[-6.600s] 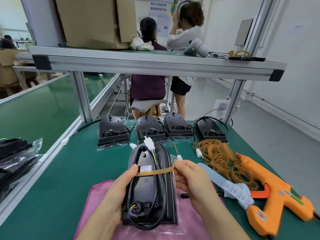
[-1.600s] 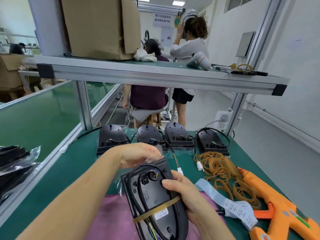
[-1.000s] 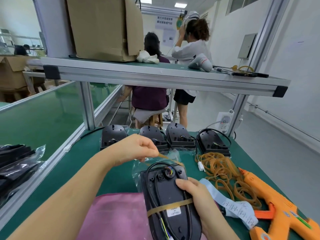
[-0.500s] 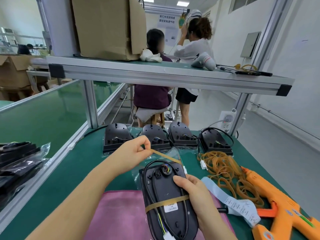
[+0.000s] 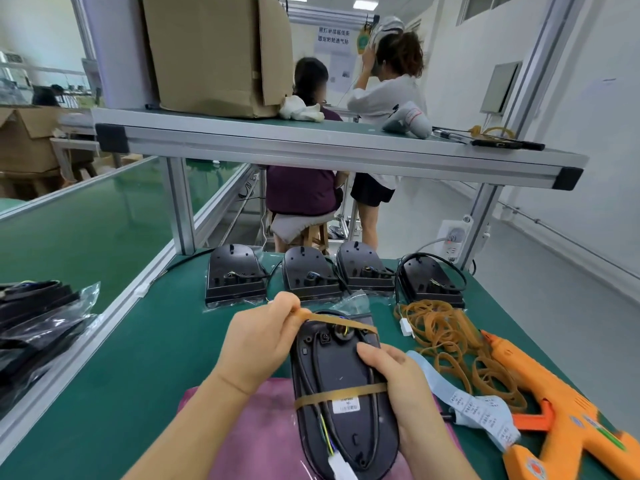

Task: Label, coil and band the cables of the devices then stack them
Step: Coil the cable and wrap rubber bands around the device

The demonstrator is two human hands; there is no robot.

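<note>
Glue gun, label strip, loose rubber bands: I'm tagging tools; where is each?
glue gun (image 5: 554,396), head view, orange body.
label strip (image 5: 485,414), head view, printed end.
loose rubber bands (image 5: 440,323), head view, pile middle.

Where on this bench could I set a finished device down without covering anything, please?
The widest bare patch is the green mat left of your left hand, bordered by the aluminium rail, the pink cloth and the back row of devices. The right side is crowded: loose rubber bands, label strip and orange glue gun.
</note>
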